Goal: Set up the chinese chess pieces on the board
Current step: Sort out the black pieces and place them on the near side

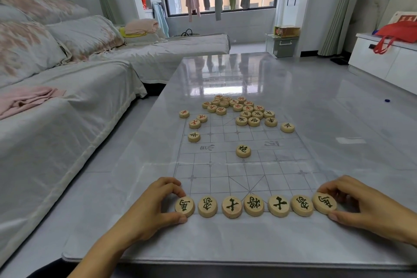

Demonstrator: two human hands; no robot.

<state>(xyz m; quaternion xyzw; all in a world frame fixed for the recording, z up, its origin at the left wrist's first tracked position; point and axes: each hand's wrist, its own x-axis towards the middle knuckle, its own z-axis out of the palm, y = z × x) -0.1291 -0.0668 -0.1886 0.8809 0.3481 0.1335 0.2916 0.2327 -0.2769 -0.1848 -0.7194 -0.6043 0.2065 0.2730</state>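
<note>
A pale, nearly clear chess board [225, 171] lies on the glossy table. Several round wooden pieces with dark characters stand in a row along its near edge. My left hand [158, 205] pinches the leftmost piece [185, 206] between thumb and fingers. My right hand [354, 203] pinches the rightmost piece [325, 202], which is tilted up off the board. One dark-lettered piece [243, 151] sits alone mid-board. A heap of red and dark pieces [239, 109] lies at the far end, with a few loose ones [194, 130] to its left.
The grey table [338, 142] carries the board; its near edge runs just below my wrists. A sofa with a pink cloth [27, 99] stands close on the left. A white cabinet [383, 61] with a red bag stands at the right. A small blue object [387, 100] lies at the far right of the table.
</note>
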